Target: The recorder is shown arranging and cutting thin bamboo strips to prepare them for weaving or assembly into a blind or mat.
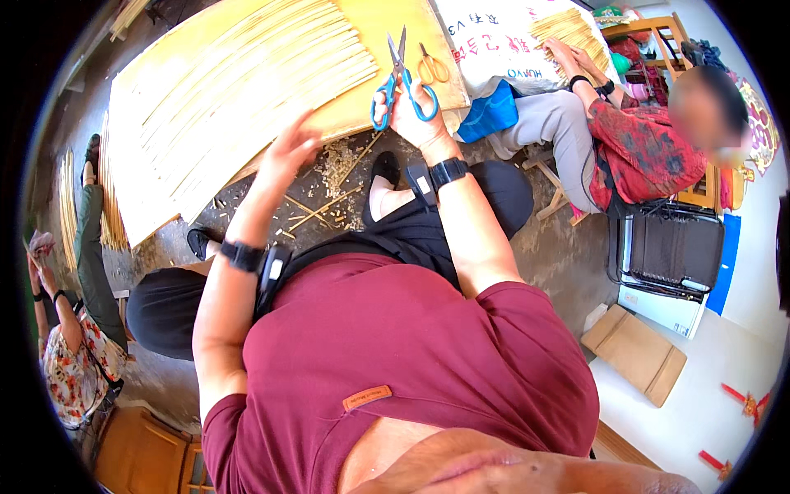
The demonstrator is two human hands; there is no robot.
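My right hand (pixel 415 115) grips a pair of scissors (pixel 397 58) by its blue handles. The blades point away from me and are slightly apart, above the near right part of a yellow board (pixel 403 18). My left hand (pixel 290 154) is over the board's near edge, a little blurred, with its fingers stretched out and nothing seen in it. Many thin, pale straw-like sticks (pixel 255 70) lie side by side across the board, left of the scissors. A second pair of scissors (pixel 433 67) with orange handles rests on the board just right of my right hand.
Cut bits (pixel 339 165) and loose sticks litter the floor below the board. At right, a seated person in a red patterned top (pixel 650 152) handles sticks (pixel 569 34) on a white sack (pixel 494 49). Another person (pixel 78 362) sits at left. A folded black chair (pixel 671 247) stands at right.
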